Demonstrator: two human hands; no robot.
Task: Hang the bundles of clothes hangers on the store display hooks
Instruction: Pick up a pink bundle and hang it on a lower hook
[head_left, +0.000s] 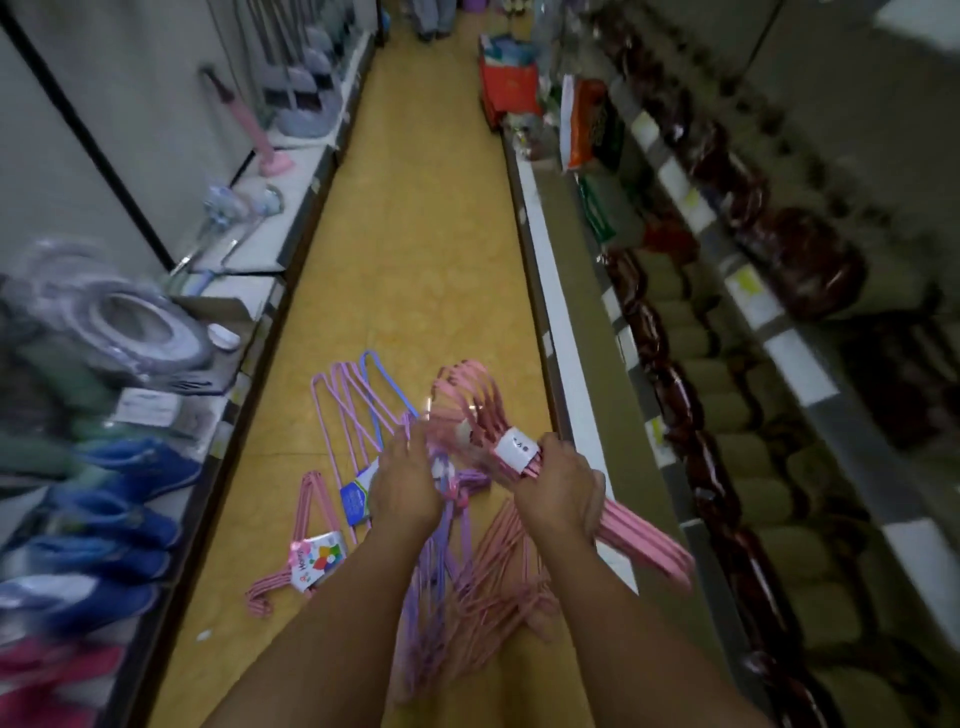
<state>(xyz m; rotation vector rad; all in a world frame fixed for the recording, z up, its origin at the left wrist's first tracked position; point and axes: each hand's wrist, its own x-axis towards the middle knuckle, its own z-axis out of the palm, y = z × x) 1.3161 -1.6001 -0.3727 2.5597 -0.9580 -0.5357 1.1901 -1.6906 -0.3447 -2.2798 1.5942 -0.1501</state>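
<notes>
The right hand (558, 491) grips a bundle of pink wire hangers with a white paper label (519, 449). The left hand (405, 480) holds a purple hanger bundle (431, 582). More hangers (358, 400) lie on the yellow floor (415, 234), near.

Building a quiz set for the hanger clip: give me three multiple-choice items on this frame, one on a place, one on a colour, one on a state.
1. Where does the flower-label bundle lie?
A. on the floor, left of the arms
B. on a right shelf
C. in the right hand

2. What colour is the bundle gripped by the right hand?
A. green
B. pink
C. black

3. What is the left hand doing?
A. hanging idle
B. pressing flat on a shelf
C. gripping hangers

Answers: 1 A, it rests on the yellow floor beside the left forearm. 2 B, pink rods run through the curled fingers under a white label. 3 C, its fingers curl round purple and pink hangers.
</notes>
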